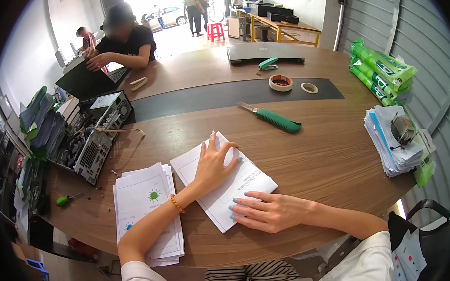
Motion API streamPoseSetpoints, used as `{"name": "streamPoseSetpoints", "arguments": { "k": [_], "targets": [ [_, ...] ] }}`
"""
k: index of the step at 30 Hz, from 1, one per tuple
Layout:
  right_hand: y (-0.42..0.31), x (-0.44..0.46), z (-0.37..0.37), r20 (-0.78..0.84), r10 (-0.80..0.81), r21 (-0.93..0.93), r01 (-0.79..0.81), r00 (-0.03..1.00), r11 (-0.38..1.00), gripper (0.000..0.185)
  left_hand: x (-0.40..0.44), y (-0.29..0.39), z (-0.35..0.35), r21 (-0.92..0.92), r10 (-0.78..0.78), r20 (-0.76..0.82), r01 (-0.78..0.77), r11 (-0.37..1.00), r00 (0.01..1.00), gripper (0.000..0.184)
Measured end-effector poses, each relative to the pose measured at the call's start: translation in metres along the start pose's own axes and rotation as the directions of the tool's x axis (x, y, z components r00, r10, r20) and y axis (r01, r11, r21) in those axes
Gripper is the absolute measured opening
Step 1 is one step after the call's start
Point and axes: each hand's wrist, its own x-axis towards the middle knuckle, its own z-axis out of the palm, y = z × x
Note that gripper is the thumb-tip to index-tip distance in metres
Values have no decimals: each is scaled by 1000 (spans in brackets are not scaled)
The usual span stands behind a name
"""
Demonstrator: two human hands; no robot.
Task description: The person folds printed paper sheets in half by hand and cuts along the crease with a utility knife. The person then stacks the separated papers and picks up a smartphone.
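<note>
Both of my hands lie on a white folded paper bundle [208,211] set at a slant on the wooden table. My left hand [215,167] rests across its upper part with the fingers spread, the fingertips near the far edge. Lower down, my right hand [270,211] lies flat near the bundle's right corner, fingers stretched out to the left. Beside the bundle on the left is a stack of printed sheets [145,189] with a green and a blue splotch; my left forearm passes over it. Neither hand grips anything.
A green utility knife [279,120] lies beyond the hands, with tape rolls [281,83] behind it. At left stand an open computer case [99,143] and a screwdriver [64,200]. Papers [390,146] and green packs [383,71] are at right. A person [126,41] handles a laptop [90,79].
</note>
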Motion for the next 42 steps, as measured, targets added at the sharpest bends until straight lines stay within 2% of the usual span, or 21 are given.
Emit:
{"name": "streamPoseSetpoints", "arguments": {
  "k": [2,8,15,18,21,22,25,28,31,35,37,38,40,42],
  "targets": [
    [2,-1,3,-2,-16,-83,16,1000,996,30,0,0,0,-20,-6,6,6,1000,1000,33],
    [1,-5,4,-1,3,-125,-3,1000,992,26,-1,-1,1,-4,-9,-6,9,1000,1000,35],
    [9,-6,0,-63,26,-101,-33,998,994,23,0,1,-2,21,-44,1,44,999,999,36],
    [21,-13,-10,-79,63,-13,-65,995,998,17,1,0,-8,59,-66,10,65,996,998,36],
    [39,-26,-24,-31,207,88,-204,978,975,10,4,-1,-14,108,-106,19,104,989,994,35],
    [45,-28,-30,-31,209,89,-206,977,975,10,5,-1,-15,133,-132,18,128,983,991,33],
    [58,-38,-36,49,370,137,-373,928,917,6,4,-6,-13,167,-142,26,136,977,990,34],
    [63,-47,-27,64,385,132,-390,921,911,6,4,-7,-13,222,-174,69,155,963,982,43],
    [65,-52,-20,115,389,147,-403,914,903,9,3,-1,-17,262,-169,60,148,954,984,35],
    [69,-54,-19,118,379,168,-394,918,904,13,2,9,-20,271,-166,104,132,953,981,40],
    [69,-55,-17,141,395,178,-416,908,892,15,-2,12,-11,160,18,43,-25,987,999,59],
    [69,-55,-18,143,395,178,-416,908,892,15,-5,15,-6,159,18,42,-24,987,999,59],
    [69,-54,-19,136,389,191,-409,911,892,17,-11,31,-2,136,224,121,-239,961,967,69],
    [69,-53,-19,136,382,193,-403,914,895,16,-18,39,-1,110,220,183,-242,964,958,75]
  ]
}}
